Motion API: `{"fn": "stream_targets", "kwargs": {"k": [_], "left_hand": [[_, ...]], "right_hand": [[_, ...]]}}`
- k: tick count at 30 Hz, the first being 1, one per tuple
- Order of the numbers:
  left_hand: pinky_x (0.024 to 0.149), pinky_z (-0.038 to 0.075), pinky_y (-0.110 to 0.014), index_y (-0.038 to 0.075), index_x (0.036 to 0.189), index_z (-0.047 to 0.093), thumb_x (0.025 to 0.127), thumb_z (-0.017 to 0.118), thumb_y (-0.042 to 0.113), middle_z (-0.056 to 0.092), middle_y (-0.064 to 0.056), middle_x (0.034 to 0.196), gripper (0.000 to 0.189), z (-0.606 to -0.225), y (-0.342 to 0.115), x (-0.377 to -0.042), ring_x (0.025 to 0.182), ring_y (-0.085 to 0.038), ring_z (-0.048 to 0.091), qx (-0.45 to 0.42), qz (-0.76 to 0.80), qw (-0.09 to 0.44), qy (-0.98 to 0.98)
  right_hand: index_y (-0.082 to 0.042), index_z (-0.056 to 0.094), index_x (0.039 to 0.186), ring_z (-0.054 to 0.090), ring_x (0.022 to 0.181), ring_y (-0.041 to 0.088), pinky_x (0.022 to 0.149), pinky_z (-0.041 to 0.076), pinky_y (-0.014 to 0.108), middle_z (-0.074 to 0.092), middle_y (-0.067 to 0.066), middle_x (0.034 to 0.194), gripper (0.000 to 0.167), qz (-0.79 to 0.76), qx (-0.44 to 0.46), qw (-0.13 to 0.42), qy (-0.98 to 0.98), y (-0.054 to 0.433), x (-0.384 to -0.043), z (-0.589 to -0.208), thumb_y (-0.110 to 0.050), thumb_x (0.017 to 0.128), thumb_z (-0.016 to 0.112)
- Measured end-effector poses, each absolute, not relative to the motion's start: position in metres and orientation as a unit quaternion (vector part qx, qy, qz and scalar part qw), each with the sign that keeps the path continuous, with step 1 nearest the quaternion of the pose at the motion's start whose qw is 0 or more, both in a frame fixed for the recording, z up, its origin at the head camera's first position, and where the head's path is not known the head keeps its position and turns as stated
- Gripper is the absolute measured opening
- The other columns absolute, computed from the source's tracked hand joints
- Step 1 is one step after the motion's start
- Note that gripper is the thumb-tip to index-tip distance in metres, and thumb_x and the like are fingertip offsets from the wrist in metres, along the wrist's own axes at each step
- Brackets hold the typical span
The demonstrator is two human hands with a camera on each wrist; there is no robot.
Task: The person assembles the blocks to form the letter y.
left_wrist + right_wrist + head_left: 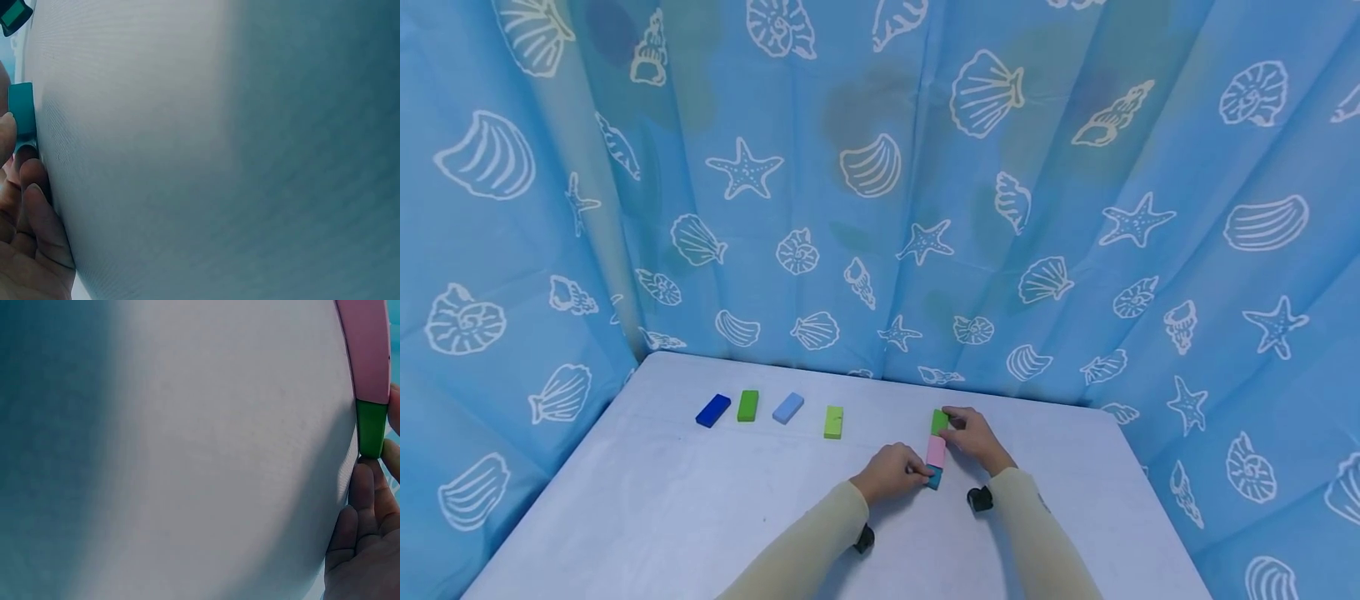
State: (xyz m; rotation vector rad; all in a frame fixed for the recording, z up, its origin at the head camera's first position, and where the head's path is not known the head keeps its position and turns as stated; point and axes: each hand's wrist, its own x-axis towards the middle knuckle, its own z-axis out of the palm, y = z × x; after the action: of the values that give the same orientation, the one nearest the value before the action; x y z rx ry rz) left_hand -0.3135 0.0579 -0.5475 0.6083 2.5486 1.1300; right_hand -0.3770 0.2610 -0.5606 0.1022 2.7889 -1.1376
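Observation:
Three blocks stand end to end in a line on the right half of the table: a green block at the far end, a pink block in the middle and a teal block nearest me. My left hand pinches the teal block, also seen in the left wrist view at the thumb. At the far end, my right hand holds the green block between thumb and fingers. In the right wrist view the green block meets the end of the pink block; the teal block is out of that view.
Farther left lie a dark blue block, another green block, a light blue block and a yellow-green block, spaced apart. A blue shell-patterned curtain hangs around the white-covered table.

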Motion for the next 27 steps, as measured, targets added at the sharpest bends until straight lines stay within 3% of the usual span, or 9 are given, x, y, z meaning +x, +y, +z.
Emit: {"fn": "stream_targets", "kwargs": {"k": [14,21,27], "left_hand": [[0.095,0.051,-0.037,0.016,0.098,0.080,0.089,0.073,0.017,0.071,0.007,0.093,0.011,-0.549,0.057,-0.319,0.092,-0.009,0.058,0.205,0.394,0.141,0.885],[0.094,0.051,-0.035,0.018,0.098,0.080,0.090,0.073,0.019,0.071,0.009,0.094,0.011,-0.554,0.060,-0.319,0.091,-0.007,0.057,0.213,0.391,0.141,0.884],[0.095,0.051,-0.037,0.017,0.098,0.080,0.090,0.073,0.019,0.071,0.007,0.096,0.011,-0.553,0.057,-0.317,0.093,-0.009,0.058,0.214,0.396,0.144,0.881]], "right_hand": [[-0.011,0.051,0.144,0.049,0.130,0.038,0.106,0.043,0.055,0.051,0.018,0.144,0.054,-0.381,0.032,0.073,0.921,0.256,-0.378,-0.553,-0.020,0.093,0.066],[-0.013,0.052,0.143,0.049,0.128,0.037,0.104,0.046,0.053,0.044,0.017,0.148,0.052,-0.382,0.052,0.035,0.922,0.261,-0.371,-0.551,-0.021,0.093,0.065],[-0.013,0.053,0.142,0.054,0.126,0.036,0.099,0.050,0.051,0.048,0.014,0.149,0.055,-0.353,0.007,0.028,0.935,0.262,-0.358,-0.547,-0.022,0.090,0.071]]}}
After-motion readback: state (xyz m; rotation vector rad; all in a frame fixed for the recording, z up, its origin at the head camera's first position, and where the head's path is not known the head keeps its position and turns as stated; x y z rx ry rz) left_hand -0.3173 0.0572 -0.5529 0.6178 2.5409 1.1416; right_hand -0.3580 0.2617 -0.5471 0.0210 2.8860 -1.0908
